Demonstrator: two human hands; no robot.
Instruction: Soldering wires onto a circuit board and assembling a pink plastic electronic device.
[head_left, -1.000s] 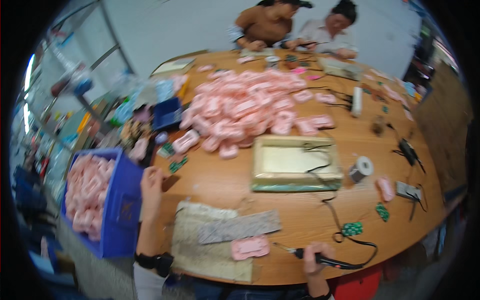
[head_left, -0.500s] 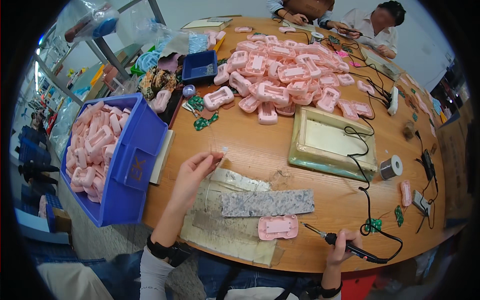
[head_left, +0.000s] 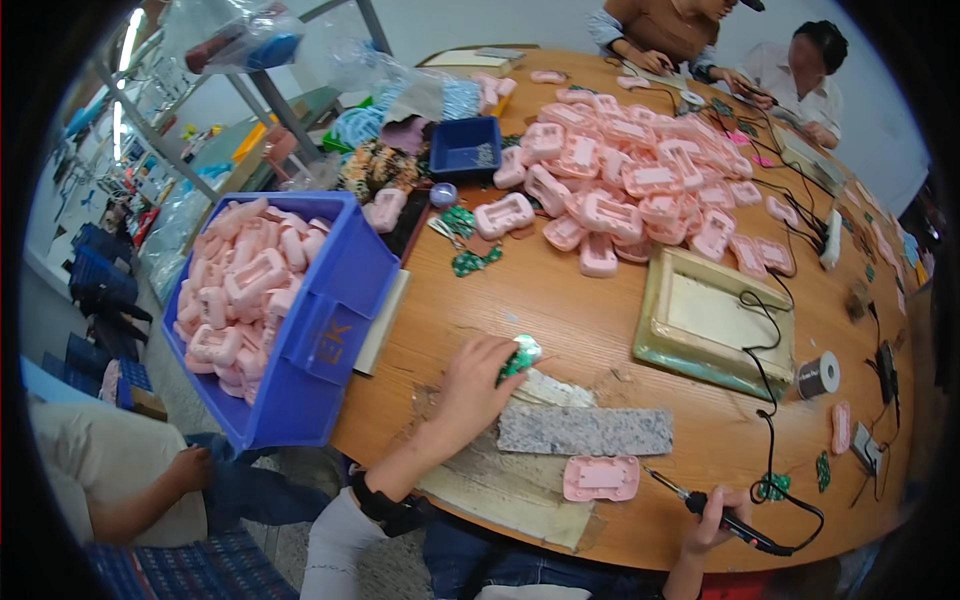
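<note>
My left hand [head_left: 468,385] is closed on a small green circuit board [head_left: 519,362], with a shiny whitish round part at its far end. It is above the far edge of a worn, pale work mat [head_left: 530,505]. In my right hand [head_left: 716,520] is a soldering iron [head_left: 690,496], its black handle gripped and its tip pointing up and left. Just left of that tip lies a pink plastic shell [head_left: 601,479], touching neither hand. A grey speckled stone strip [head_left: 586,430] lies on the mat behind the shell.
A blue bin [head_left: 318,325] full of pink shells stands at the left. Behind are a large heap of pink shells [head_left: 640,170], a small dark-blue tray [head_left: 465,147] and a pale framed box [head_left: 715,310]. A solder spool [head_left: 818,375] and black cables lie right. Co-workers sit across and at left.
My left hand held up a thin strand half a second ago; now a green circuit board is in its fingers. The view has shifted left. The right hand keeps the soldering iron by the shell.
</note>
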